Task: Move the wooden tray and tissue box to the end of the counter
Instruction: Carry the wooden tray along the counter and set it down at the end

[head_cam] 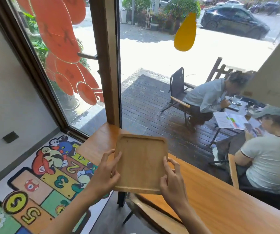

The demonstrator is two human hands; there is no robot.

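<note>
A rectangular wooden tray [141, 163] with a raised rim is held above the near edge of the wooden counter [220, 200]. My left hand [106, 172] grips its left edge, thumb on top. My right hand [172, 179] grips its right edge near the front corner. The tray is empty. No tissue box is in view.
The counter runs along a large window to its end [100, 141] beside the brown door frame [105, 65]. A stool [146, 211] stands under the counter below my hands. A colourful cartoon rug [39, 183] covers the floor at left. Two people sit outside at right.
</note>
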